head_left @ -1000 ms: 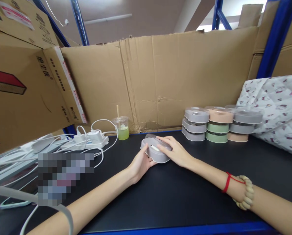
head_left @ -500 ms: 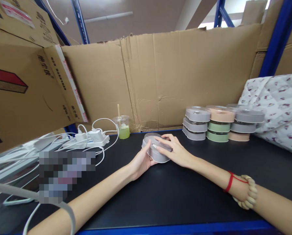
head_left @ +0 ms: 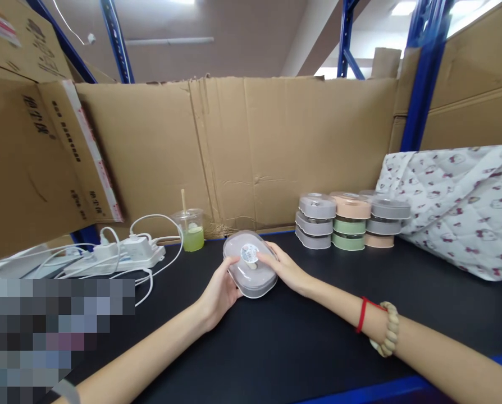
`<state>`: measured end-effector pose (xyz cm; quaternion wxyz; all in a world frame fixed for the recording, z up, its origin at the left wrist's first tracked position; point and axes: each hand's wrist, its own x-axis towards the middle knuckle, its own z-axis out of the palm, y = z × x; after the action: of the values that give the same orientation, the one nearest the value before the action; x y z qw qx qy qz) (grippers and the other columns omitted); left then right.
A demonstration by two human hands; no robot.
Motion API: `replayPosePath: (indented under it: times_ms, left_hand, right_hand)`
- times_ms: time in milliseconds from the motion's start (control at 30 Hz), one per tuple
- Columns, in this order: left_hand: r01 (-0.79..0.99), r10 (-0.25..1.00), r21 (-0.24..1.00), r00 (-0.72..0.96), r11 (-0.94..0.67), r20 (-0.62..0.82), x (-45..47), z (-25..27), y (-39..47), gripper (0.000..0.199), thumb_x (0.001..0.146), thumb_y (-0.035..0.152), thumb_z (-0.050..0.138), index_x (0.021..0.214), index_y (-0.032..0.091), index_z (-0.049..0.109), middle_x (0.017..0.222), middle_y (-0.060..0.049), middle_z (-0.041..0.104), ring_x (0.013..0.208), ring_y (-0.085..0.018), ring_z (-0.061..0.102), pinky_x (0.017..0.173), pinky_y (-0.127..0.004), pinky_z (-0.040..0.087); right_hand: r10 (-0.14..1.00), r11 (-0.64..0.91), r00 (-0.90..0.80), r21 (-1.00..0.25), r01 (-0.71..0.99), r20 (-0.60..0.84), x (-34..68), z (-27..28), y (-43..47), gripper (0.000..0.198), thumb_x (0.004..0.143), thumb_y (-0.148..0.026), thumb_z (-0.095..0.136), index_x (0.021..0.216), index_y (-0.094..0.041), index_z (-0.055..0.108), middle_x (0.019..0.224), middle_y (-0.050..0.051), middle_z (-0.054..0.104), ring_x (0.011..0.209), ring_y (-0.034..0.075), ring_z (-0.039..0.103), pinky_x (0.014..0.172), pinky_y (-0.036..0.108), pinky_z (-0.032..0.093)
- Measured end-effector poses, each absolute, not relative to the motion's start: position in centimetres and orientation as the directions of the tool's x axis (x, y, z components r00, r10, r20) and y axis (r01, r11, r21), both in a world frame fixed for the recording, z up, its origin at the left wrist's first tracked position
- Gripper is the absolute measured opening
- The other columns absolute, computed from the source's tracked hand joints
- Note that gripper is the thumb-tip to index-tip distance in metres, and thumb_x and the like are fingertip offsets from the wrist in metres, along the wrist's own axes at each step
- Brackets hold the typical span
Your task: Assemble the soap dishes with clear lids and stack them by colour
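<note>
Between my two hands is a grey plastic container with a clear lid, tilted so that its top faces me. A round printed sticker sits at the middle of the lid. My left hand grips the left side, thumb on the lid and fingers underneath. On the right side, my right hand holds the edge with its thumb on the lid near the sticker; its other fingers are mostly hidden behind the container. The container is held over the black tabletop.
Stacked lidded containers in grey, green and peach stand at the back right beside a white patterned quilted bag. A cup of green drink and a power strip with white cables lie left. A cardboard wall closes the back.
The container has been tipped up toward me, so its lid and sticker now show. My right hand has moved from atop the lid to its right edge. The camera view has shifted right.
</note>
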<state>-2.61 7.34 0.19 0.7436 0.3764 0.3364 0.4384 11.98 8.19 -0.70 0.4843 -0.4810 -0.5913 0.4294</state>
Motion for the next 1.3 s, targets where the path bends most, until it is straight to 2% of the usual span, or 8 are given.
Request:
replayPosePath:
  times_ms: [67, 167, 367, 533, 733, 1000, 1167, 1300]
  left_hand:
    - [-0.405, 0.909, 0.851, 0.378, 0.335, -0.177, -2.7, 0.3, 7.2, 0.035, 0.089, 0.024, 0.036, 0.113, 0.007, 0.055, 0.095, -0.011, 0.065, 0.080, -0.016, 0.063, 0.071, -0.025, 0.052]
    - [-0.380, 0.931, 0.875, 0.319, 0.299, -0.179, -2.8, 0.4, 7.1, 0.037, 0.090, 0.033, 0.038, 0.113, 0.010, 0.055, 0.096, -0.010, 0.065, 0.074, -0.016, 0.063, 0.065, -0.026, 0.053]
    - [-0.274, 0.964, 0.935, 0.202, 0.226, -0.174, -3.1, 0.5, 7.2, 0.038, 0.087, 0.042, 0.043, 0.107, 0.013, 0.058, 0.089, -0.008, 0.065, 0.062, -0.016, 0.062, 0.051, -0.028, 0.052]
    - [-0.354, 0.965, 0.904, 0.187, 0.241, -0.184, -3.2, 0.5, 7.8, 0.028, 0.088, 0.030, 0.044, 0.099, 0.010, 0.059, 0.074, -0.006, 0.064, 0.054, -0.013, 0.059, 0.048, -0.025, 0.051]
    - [-0.400, 0.965, 0.879, 0.146, 0.259, -0.217, -3.2, 0.5, 7.8, 0.024, 0.087, 0.024, 0.040, 0.098, 0.009, 0.056, 0.077, -0.006, 0.064, 0.051, -0.013, 0.058, 0.049, -0.026, 0.051]
    - [-0.440, 0.967, 0.864, 0.176, 0.245, -0.184, -3.0, 0.4, 7.7, 0.031, 0.088, 0.028, 0.043, 0.111, 0.011, 0.053, 0.100, -0.009, 0.063, 0.073, -0.015, 0.062, 0.067, -0.028, 0.054]
    - [-0.386, 0.950, 0.884, 0.263, 0.264, -0.169, -3.2, 0.0, 8.5, 0.029, 0.087, 0.024, 0.049, 0.107, 0.006, 0.056, 0.104, -0.013, 0.062, 0.083, -0.014, 0.060, 0.079, -0.026, 0.051]
    - [-0.227, 0.979, 0.961, 0.159, 0.158, -0.124, -3.1, -0.1, 8.5, 0.043, 0.082, 0.018, 0.057, 0.120, 0.000, 0.046, 0.122, -0.019, 0.051, 0.103, -0.017, 0.055, 0.090, -0.026, 0.046]
  right_hand:
    - [0.990, 0.107, -0.102, -0.988, 0.112, 0.096, 12.0, -0.5, 8.1, 0.047, 0.076, -0.033, 0.057, 0.120, -0.018, 0.047, 0.102, 0.006, 0.058, 0.075, 0.015, 0.059, 0.062, 0.029, 0.051]
    - [0.983, 0.046, -0.177, -0.999, 0.018, 0.042, 12.2, -0.1, 7.9, 0.044, 0.077, -0.040, 0.053, 0.117, -0.022, 0.049, 0.081, 0.001, 0.058, 0.049, 0.011, 0.051, 0.035, 0.023, 0.039]
    - [0.980, -0.146, -0.136, -0.989, -0.017, -0.143, 12.3, 0.2, 7.8, 0.033, 0.087, -0.039, 0.037, 0.079, -0.012, 0.055, 0.045, -0.002, 0.041, 0.036, 0.007, 0.036, 0.032, 0.017, 0.022]
    - [0.984, -0.094, -0.154, -0.996, -0.009, -0.092, 12.2, 0.2, 7.6, 0.038, 0.087, -0.041, 0.036, 0.109, -0.018, 0.055, 0.059, -0.001, 0.050, 0.043, 0.009, 0.042, 0.035, 0.017, 0.024]
    - [0.989, 0.000, -0.146, -0.999, 0.045, -0.007, 12.7, -0.3, 8.2, 0.047, 0.080, -0.043, 0.047, 0.124, -0.028, 0.050, 0.114, 0.002, 0.057, 0.081, 0.015, 0.056, 0.050, 0.020, 0.038]
    - [0.995, 0.003, -0.096, -0.999, 0.036, 0.000, 12.9, -0.1, 8.2, 0.060, 0.075, -0.044, 0.053, 0.131, -0.026, 0.040, 0.118, 0.006, 0.052, 0.083, 0.015, 0.054, 0.048, 0.019, 0.042]
    - [0.991, 0.063, -0.123, -0.989, 0.137, 0.046, 13.2, 0.0, 8.2, 0.099, 0.054, -0.034, 0.072, 0.139, -0.029, 0.020, 0.134, 0.010, 0.034, 0.094, 0.018, 0.053, 0.049, 0.020, 0.047]
    - [0.967, 0.249, -0.056, -0.863, 0.441, 0.250, 13.8, -0.7, 9.0, 0.100, 0.045, -0.031, 0.078, 0.133, -0.022, 0.030, 0.130, 0.012, 0.039, 0.108, 0.022, 0.049, 0.083, 0.034, 0.048]
